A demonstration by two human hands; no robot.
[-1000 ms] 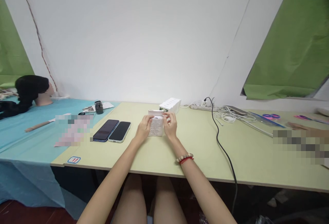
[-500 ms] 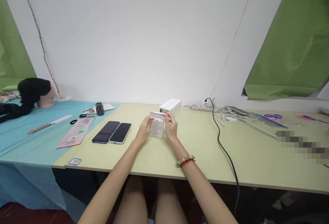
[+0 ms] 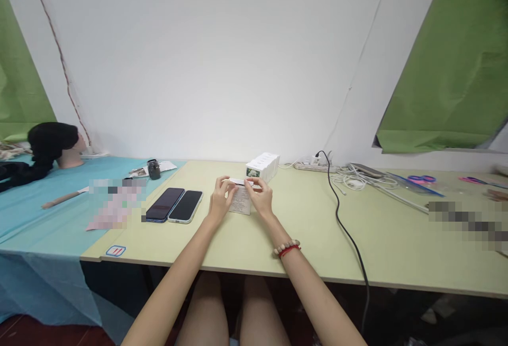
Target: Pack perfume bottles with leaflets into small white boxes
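Observation:
A small white carton (image 3: 240, 203) with fine print on its front stands upright on the pale yellow table, between my hands. My left hand (image 3: 220, 198) grips its upper left edge, thumb in front and fingers curled behind. With thumb and fingers at the upper right corner, my right hand (image 3: 260, 196) holds the same carton. The top flap lies folded nearly level over the opening, with a dark gap visible below it. Just behind stands a row of similar white boxes (image 3: 262, 166), the nearest with a green picture on its end.
Two phones (image 3: 186, 206) lie left of my hands. Further left, a blue cloth (image 3: 47, 229) bears a dark jar (image 3: 153, 169), a wooden-handled tool (image 3: 63, 199) and a mannequin head (image 3: 71, 155). A black cable (image 3: 338, 214) crosses the table at right, near a power strip (image 3: 313, 167) and white cords.
The carton's top flap has come down from upright to nearly flat. My fingers have shifted at the top edge, the left hand's now raised and more bent.

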